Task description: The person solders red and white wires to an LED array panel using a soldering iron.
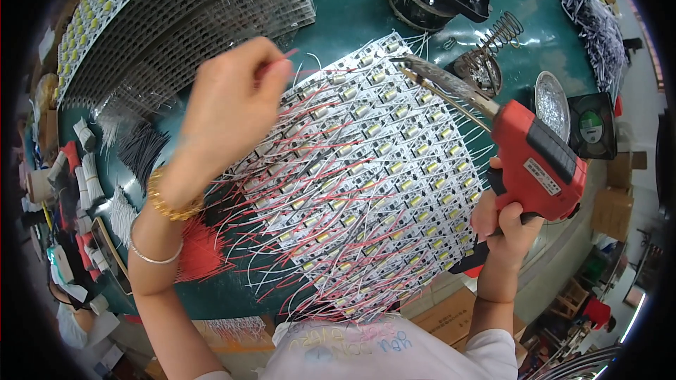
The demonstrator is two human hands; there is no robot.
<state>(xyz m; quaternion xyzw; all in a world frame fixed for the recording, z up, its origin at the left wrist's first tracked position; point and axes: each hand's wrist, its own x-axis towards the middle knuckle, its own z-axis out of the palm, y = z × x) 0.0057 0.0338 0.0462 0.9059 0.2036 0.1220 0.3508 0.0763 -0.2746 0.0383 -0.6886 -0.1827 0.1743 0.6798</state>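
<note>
Left hand (229, 102) raised over the circuit panel (366, 176), its grip pinching one red wire (287, 56) between thumb and fingertips. Right hand (503, 222) wrapped tight around the handle of a red soldering gun (539, 162); the gun's tip (405, 62) sits at the panel's far edge, well right of the left grip.

Most boards below both grips already carry red and white wires. A few at the far corner by the tip look bare; I judge the wiring mostly done.

Loose red wires (204, 250) lie on the green table (345, 7) beneath the left wrist.
</note>
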